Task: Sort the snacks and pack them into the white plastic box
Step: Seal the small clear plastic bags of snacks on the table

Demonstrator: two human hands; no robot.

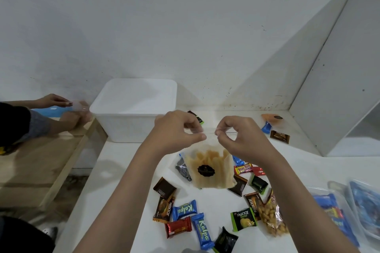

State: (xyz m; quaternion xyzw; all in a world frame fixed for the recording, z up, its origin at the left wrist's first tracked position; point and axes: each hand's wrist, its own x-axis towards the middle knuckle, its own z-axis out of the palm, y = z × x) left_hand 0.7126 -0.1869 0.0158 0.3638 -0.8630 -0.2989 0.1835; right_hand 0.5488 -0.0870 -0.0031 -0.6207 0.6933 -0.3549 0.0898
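Both hands are up over the middle of the table, each pinching the top edge of one clear bag of pale chips [208, 167]. The left hand [178, 127] has thumb and forefinger closed on the left part of the strip, and the right hand [238, 135] pinches the right part in the same way, so the bag hangs from that top seam, its lower end down among the wrappers below.

It looks light and floppy to me: thin film, slick to the touch, with brittle pieces inside that would crack if squeezed across the belly. The sealed top strip, where the fingers are now, seems the safest place to hold it. A grip lower down would probably crush the contents.

Under and around the bag lie the small wrapped snacks [185, 209], scattered loose on the white table [123, 181], along with a clear bag of peanuts [271, 220] near the right forearm. These would be firmer and easier to pick up by their middles.

The white plastic box [133, 109] stands behind the left hand, against the wall. I cannot see its inside from this angle. Some clear containers [353, 207] with blue packets sit at the right edge, and another person's hands [67, 113] work at the wooden table on the left.
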